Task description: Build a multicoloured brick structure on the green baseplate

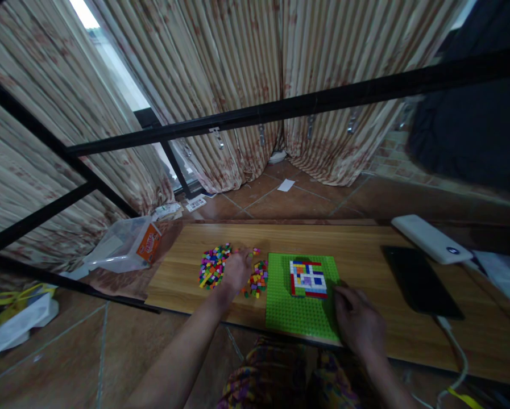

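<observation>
A green baseplate (289,307) lies on a low wooden board (365,250) and carries a square mosaic of red, white, blue and yellow bricks (308,278). Left of it lies a pile of small multicoloured bricks (214,267), with a smaller heap (258,279) beside the plate. My left hand (236,270) rests knuckles-up on the bricks between the two heaps, its fingers curled down among them and hidden. My right hand (357,321) sits on the plate's right edge, fingers bent and pressed against it.
A black phone (421,278) and a white power bank (436,238) lie on the board's right part, with a white cable (457,346) trailing off. A clear plastic box with an orange label (129,245) stands left of the board. Black metal bars (306,105) cross above.
</observation>
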Demonstrator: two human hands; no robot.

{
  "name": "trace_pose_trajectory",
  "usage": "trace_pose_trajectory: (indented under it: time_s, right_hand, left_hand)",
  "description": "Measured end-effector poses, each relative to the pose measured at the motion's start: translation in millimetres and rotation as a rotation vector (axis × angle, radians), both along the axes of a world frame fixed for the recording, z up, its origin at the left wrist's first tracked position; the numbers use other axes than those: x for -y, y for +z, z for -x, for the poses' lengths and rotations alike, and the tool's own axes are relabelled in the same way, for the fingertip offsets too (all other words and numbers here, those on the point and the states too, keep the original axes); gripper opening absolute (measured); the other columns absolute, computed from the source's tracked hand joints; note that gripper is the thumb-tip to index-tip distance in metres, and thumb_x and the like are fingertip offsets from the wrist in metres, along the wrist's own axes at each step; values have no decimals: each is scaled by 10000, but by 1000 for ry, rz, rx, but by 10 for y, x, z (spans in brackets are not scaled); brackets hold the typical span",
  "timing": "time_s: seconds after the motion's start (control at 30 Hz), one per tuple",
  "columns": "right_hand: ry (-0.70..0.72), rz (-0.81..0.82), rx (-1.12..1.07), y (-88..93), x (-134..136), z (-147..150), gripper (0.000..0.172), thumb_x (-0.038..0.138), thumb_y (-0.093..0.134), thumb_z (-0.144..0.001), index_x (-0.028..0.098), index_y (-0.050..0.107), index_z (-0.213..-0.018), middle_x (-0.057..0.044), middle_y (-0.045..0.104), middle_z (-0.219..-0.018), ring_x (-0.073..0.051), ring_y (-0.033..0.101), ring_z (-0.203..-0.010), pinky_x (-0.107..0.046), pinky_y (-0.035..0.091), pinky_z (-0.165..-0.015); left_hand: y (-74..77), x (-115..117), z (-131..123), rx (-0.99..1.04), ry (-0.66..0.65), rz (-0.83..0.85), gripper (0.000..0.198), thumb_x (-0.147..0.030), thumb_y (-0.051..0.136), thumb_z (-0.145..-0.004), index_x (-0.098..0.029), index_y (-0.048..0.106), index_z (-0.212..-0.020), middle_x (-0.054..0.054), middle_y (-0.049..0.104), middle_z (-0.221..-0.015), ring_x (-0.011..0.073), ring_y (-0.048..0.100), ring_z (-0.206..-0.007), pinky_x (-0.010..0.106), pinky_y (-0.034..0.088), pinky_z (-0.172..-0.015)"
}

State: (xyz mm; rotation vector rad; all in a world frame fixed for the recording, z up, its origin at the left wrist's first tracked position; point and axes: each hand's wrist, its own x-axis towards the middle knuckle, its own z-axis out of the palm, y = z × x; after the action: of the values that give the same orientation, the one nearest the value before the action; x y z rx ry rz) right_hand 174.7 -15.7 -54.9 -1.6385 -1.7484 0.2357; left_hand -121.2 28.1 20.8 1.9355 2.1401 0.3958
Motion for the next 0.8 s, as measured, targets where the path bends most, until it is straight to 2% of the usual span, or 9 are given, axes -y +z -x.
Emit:
trace_pose_trajectory:
  time_s: [0.1,0.2,0.4,0.57,0.7,0.8]
  right_hand:
    - [3,-4,-12,11,-3,8,374,399,399,-911,185,703,-945,-99,685,-928,-213,642,-772,-307,469,-656]
    - [2,6,-30,32,-2,13,363,388,406,-910,182,702,-948,-94,682,-910,-201,637,-743,-300,466,-645]
    - [14,6,-39,61,6,24,351,367,406,-909,184,701,-957,-91,677,-903,-192,630,-738,-292,460,-634]
    - [8,0,-51,62,4,34,345,344,403,-916,175,702,-960,-101,678,-949,-194,639,-773,-299,474,-680]
    - [13,13,-44,58,-2,32,344,344,406,-916,173,701,-967,-103,681,-952,-206,642,-800,-304,469,-686]
    - [6,27,-56,59,-3,30,347,349,408,-916,177,705,-969,-100,681,-964,-195,636,-786,-293,455,-669]
  left_hand:
    - [5,13,-39,-118,15,54,299,-216,397,-926,-204,649,-1087,61,714,-1004,153,664,-884,240,467,-782]
    - [27,8,-79,-238,36,124,333,-234,380,-930,-211,631,-1147,75,723,-997,172,675,-891,254,479,-773]
    - [91,-29,-122,-365,-48,169,327,-215,390,-909,-162,659,-1087,128,728,-915,221,689,-895,294,500,-778]
    - [100,-31,-95,-378,-73,161,274,-228,470,-862,-153,672,-1032,147,725,-933,262,693,-908,345,514,-799]
    - [158,-3,-117,-364,-45,150,320,-206,498,-835,-151,625,-1124,131,724,-947,240,688,-926,306,505,-799]
    - [195,68,-239,-277,-19,109,274,-208,502,-846,-155,624,-1086,95,723,-913,210,687,-878,282,494,-773]
